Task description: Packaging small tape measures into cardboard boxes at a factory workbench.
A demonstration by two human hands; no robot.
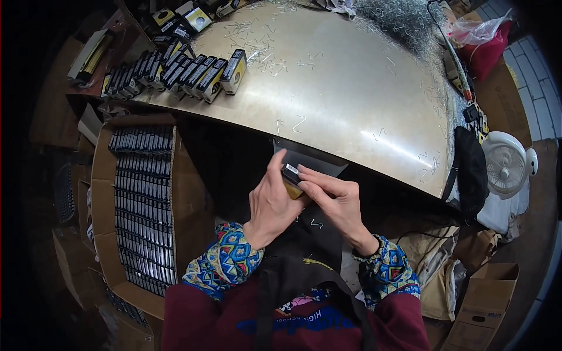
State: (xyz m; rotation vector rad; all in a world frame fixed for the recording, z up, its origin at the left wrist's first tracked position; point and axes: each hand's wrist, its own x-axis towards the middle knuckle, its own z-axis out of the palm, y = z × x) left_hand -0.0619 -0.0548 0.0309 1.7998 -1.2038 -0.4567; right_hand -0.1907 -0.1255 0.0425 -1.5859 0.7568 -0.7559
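Over my lap, just off the table's near edge, I hold a small black and yellow box (291, 176). My left hand (270, 199) wraps its left side with the thumb up. The fingers of my right hand (336, 202) are pinched on its upper right corner, at the end with a white label. My fingers hide much of the box. Beyond, on the table's left side, a slanting row of similar boxes (196, 75) stands on edge. A few bent wire hooks (300, 123) lie at the near table edge, and another rests on my dark apron (317, 224).
At my left, an open carton (104, 175) holds tightly packed rows of boxes. The metal-topped table (345, 76) has scattered wire hooks and a big tangled wire heap (398, 23) at the back. A white fan (504, 167) and a cardboard box (489, 298) are on the right.
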